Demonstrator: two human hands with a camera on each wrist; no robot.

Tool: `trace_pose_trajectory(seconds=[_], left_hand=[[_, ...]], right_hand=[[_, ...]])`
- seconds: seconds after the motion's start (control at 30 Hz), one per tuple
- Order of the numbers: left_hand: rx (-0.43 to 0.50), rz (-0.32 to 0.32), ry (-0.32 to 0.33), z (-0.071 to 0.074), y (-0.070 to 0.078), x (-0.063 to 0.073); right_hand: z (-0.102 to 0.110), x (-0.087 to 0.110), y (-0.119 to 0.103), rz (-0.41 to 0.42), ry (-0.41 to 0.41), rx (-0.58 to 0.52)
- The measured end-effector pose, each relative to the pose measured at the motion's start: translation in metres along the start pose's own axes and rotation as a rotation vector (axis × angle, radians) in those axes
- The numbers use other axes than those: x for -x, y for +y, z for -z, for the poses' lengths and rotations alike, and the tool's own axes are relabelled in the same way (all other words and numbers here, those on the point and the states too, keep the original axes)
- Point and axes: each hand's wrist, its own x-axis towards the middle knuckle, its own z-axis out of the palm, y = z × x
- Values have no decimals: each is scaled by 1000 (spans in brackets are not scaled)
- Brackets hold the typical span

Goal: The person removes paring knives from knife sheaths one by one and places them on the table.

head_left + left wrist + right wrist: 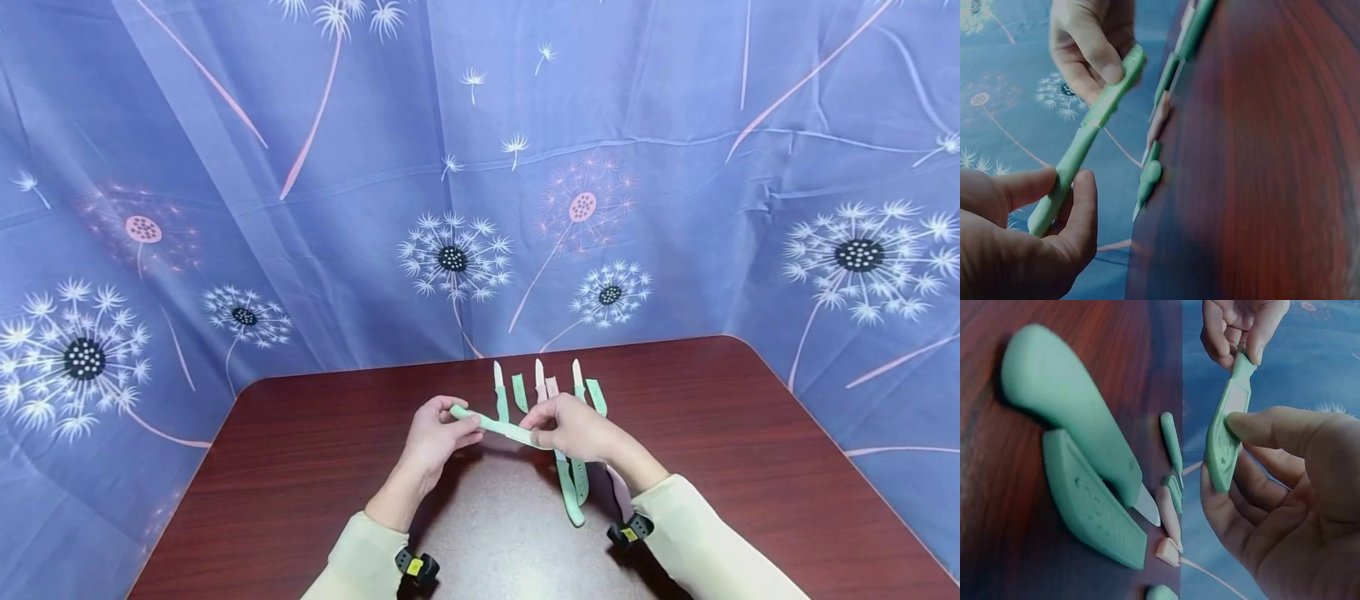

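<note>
My left hand (437, 437) pinches the green handle (1067, 172) of a small knife between thumb and fingers. With thumb and fingers, my right hand (576, 428) grips the green sheath (1225, 440), which covers the blade and meets the handle. A pale strip shows through the sheath's slot in the right wrist view. Knife and sheath are held up over the table, slanting down from left to right in the head view. Below the right hand lies a larger green-handled knife (568, 493) with a green sheath (581, 482) beside it.
At the table's (300, 467) far side lie a green-handled knife (502, 402), a green sheath (519, 392), a pink knife (540, 383), a pink sheath (552, 386), another green-handled knife (578, 383) and another green sheath (596, 397). A purplish thing (619, 493) sits partly hidden by the right wrist.
</note>
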Motion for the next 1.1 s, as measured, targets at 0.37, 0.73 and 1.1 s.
trace_pose_trajectory(seconds=[0.37, 0.73, 1.1], left_hand=[[-671, -349, 20, 4, -3, 0], [-1180, -777, 54, -2, -9, 4], [-1396, -1103, 106, -5, -6, 3]], right_hand=[[-4, 2, -1, 196, 153, 313], [-17, 5, -2, 374, 402, 646], [-18, 5, -2, 505, 518, 754]])
